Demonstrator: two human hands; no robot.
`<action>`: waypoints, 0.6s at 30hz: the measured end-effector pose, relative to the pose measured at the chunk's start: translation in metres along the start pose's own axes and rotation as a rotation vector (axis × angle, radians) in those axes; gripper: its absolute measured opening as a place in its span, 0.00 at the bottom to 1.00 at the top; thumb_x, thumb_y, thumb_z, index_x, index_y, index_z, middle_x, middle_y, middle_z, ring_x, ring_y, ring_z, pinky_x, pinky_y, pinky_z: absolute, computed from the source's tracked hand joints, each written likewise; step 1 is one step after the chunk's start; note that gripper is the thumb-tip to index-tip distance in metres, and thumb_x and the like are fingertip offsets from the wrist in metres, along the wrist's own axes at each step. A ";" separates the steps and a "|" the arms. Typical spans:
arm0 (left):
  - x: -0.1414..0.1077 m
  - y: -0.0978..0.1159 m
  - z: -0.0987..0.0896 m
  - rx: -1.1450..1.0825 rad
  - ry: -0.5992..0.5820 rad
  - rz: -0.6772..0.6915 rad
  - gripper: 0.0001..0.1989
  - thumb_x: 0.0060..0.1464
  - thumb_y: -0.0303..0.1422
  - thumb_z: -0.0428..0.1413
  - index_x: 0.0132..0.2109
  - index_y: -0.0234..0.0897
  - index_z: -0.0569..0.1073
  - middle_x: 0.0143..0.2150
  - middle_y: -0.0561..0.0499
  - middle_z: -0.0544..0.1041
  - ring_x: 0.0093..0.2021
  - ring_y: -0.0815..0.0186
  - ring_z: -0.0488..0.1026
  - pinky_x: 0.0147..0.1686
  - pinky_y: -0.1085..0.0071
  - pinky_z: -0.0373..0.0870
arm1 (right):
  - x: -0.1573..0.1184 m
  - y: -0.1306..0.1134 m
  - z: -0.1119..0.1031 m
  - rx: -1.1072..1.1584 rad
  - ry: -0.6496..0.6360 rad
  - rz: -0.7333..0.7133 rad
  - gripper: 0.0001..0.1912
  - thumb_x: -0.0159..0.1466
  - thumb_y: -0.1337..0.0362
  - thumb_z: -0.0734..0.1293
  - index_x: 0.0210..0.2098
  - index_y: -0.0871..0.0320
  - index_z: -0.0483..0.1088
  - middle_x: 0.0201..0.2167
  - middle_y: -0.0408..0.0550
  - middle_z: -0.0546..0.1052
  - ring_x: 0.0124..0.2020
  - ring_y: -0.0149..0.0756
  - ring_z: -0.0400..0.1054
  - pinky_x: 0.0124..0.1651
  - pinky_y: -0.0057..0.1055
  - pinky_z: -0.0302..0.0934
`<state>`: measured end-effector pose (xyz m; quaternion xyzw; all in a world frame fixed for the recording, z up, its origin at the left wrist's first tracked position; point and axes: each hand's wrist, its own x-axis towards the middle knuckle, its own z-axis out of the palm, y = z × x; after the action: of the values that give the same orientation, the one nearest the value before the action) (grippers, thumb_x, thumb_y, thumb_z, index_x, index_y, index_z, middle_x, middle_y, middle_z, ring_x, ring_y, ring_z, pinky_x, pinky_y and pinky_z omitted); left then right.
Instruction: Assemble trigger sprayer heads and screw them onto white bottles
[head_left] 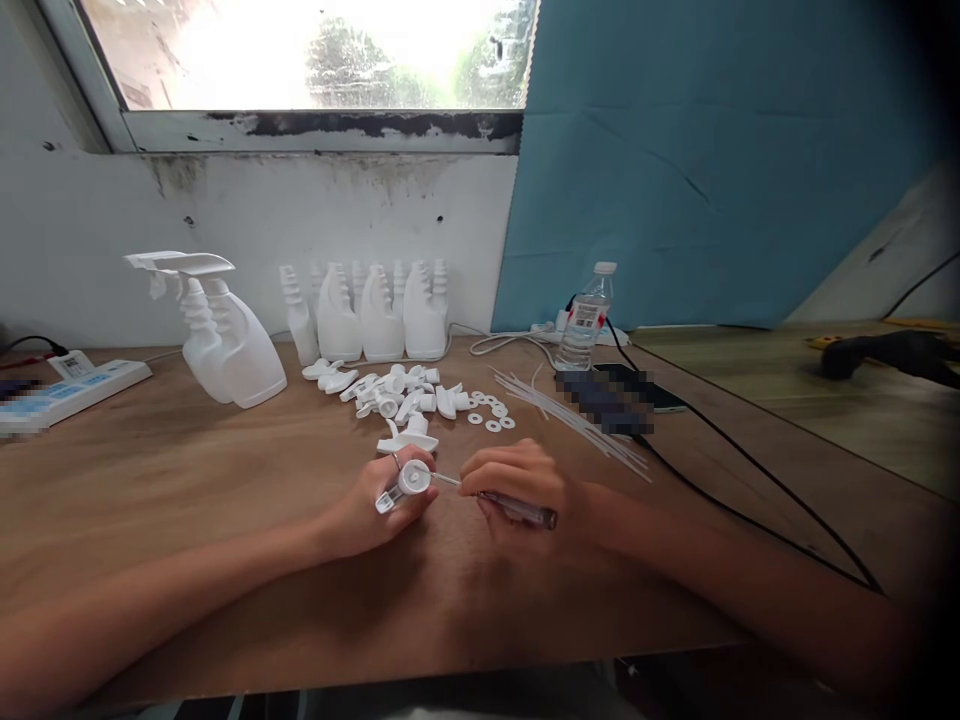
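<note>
My left hand [375,505] is closed around a white spray head [414,478], whose round opening faces up toward the camera. In my right hand [525,485] is a screwdriver [525,510] with a clear, dark-tipped handle; its thin metal shaft points left and its tip meets the spray head's opening. Just beyond my hands lies a heap of white spray heads [394,390]. White ring washers [493,426] are scattered to the right of the heap, and thin translucent tubes [574,420] lie beyond my right hand.
White bottles [381,320] line the wall. Two bottles with spray heads [232,350] stand at left, near a power strip [82,395]. A water bottle [585,325] stands back right beside a phone [645,388], with black cables [720,430] running along the right.
</note>
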<state>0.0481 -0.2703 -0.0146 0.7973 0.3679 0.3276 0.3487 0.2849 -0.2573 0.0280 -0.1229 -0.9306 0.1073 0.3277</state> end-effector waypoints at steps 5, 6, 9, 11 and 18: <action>0.001 0.001 0.006 0.064 0.019 0.033 0.08 0.61 0.35 0.52 0.42 0.34 0.65 0.31 0.54 0.65 0.30 0.71 0.60 0.32 0.74 0.60 | -0.003 0.004 0.006 -0.097 -0.078 -0.120 0.09 0.56 0.72 0.61 0.32 0.54 0.69 0.24 0.44 0.70 0.23 0.31 0.61 0.25 0.29 0.49; 0.001 0.001 0.006 0.083 0.031 0.041 0.07 0.60 0.34 0.52 0.42 0.34 0.66 0.32 0.54 0.66 0.30 0.70 0.61 0.33 0.74 0.61 | -0.003 0.004 0.009 -0.101 -0.068 -0.154 0.08 0.55 0.73 0.61 0.30 0.55 0.67 0.21 0.43 0.66 0.21 0.30 0.57 0.24 0.29 0.46; -0.001 0.000 0.008 0.151 0.037 0.074 0.06 0.57 0.30 0.53 0.42 0.35 0.66 0.35 0.52 0.69 0.33 0.69 0.64 0.36 0.73 0.63 | -0.004 0.003 0.021 -0.025 0.059 -0.192 0.07 0.53 0.74 0.59 0.24 0.55 0.60 0.18 0.39 0.56 0.19 0.29 0.47 0.23 0.29 0.39; -0.002 -0.001 0.008 0.191 0.018 0.096 0.06 0.55 0.28 0.54 0.42 0.35 0.67 0.37 0.51 0.69 0.35 0.68 0.65 0.37 0.73 0.63 | -0.004 0.003 0.027 0.117 0.158 -0.129 0.07 0.54 0.73 0.57 0.24 0.56 0.58 0.18 0.39 0.56 0.19 0.27 0.47 0.23 0.28 0.42; 0.001 -0.005 0.006 0.176 0.028 0.075 0.06 0.57 0.33 0.54 0.36 0.35 0.64 0.32 0.52 0.65 0.31 0.69 0.61 0.33 0.73 0.61 | -0.004 0.010 0.027 0.667 0.229 0.320 0.08 0.55 0.74 0.56 0.25 0.59 0.63 0.17 0.39 0.64 0.18 0.25 0.56 0.22 0.23 0.51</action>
<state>0.0515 -0.2687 -0.0220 0.8335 0.3699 0.3180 0.2596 0.2721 -0.2519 0.0024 -0.1642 -0.7711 0.4395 0.4305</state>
